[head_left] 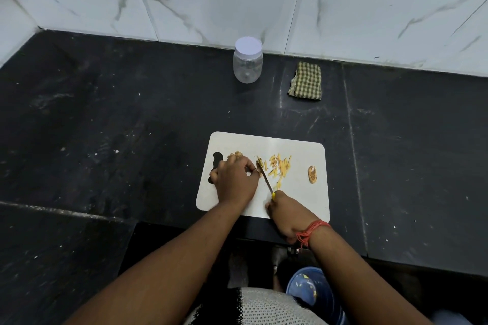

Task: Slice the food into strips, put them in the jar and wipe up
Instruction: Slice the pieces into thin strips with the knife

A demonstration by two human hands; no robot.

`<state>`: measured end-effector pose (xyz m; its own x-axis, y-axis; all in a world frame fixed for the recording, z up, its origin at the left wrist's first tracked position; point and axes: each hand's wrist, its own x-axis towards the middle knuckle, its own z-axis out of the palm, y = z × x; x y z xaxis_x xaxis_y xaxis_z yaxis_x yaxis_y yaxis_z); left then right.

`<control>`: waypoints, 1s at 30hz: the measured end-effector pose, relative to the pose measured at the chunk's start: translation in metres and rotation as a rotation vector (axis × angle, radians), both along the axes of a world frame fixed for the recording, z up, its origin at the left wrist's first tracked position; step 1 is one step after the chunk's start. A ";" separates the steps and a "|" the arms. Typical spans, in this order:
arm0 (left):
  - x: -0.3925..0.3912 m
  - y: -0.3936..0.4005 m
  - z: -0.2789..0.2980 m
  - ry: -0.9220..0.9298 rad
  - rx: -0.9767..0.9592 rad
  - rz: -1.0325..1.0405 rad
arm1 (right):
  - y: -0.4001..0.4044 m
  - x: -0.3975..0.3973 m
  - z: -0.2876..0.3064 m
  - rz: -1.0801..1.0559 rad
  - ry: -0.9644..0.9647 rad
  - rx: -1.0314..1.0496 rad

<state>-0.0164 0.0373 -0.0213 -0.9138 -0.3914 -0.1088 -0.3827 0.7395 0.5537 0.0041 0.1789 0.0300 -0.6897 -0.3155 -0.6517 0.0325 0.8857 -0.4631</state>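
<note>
My right hand [286, 215] is wrapped round the yellow handle of a small knife [266, 179], and my left hand [235, 178] has its fingers curled down on the piece of food [259, 163] being cut, pinning it to the white cutting board [298, 145].

The blade runs diagonally from my right hand up and leftward, with its far end at the pinned piece right against my left fingertips. That piece is narrow, and its long axis looks roughly parallel to the blade, so I judge the coming cut has to fall just to the right of those fingertips, with little margin.

On the board, thin pale-yellow strips [280, 166] lie loosely fanned just right of the blade. Further right is an oval brownish slice [312, 174], uncut, and a small crumbly heap [237, 153] sits behind my left knuckles.

Well behind the board stands the clear plastic jar [247, 66], smooth, its white lid on. Right of the jar lies a folded green checked cloth [305, 81]. The counter [105, 126] is dark, scuffed stone.
</note>
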 end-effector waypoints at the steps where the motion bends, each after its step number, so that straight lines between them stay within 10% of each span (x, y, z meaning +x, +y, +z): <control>1: 0.000 0.000 0.000 0.002 -0.001 0.002 | 0.001 0.001 0.000 -0.012 0.003 -0.010; 18: 0.000 0.002 0.001 0.016 -0.022 0.001 | 0.026 0.030 -0.011 -0.012 0.066 -0.041; 24: 0.004 -0.004 0.000 0.020 -0.016 -0.049 | 0.033 0.034 -0.004 -0.526 -0.364 -0.455; 30: 0.006 -0.002 -0.001 0.057 -0.091 -0.108 | 0.037 0.026 -0.006 -0.537 -0.285 -0.485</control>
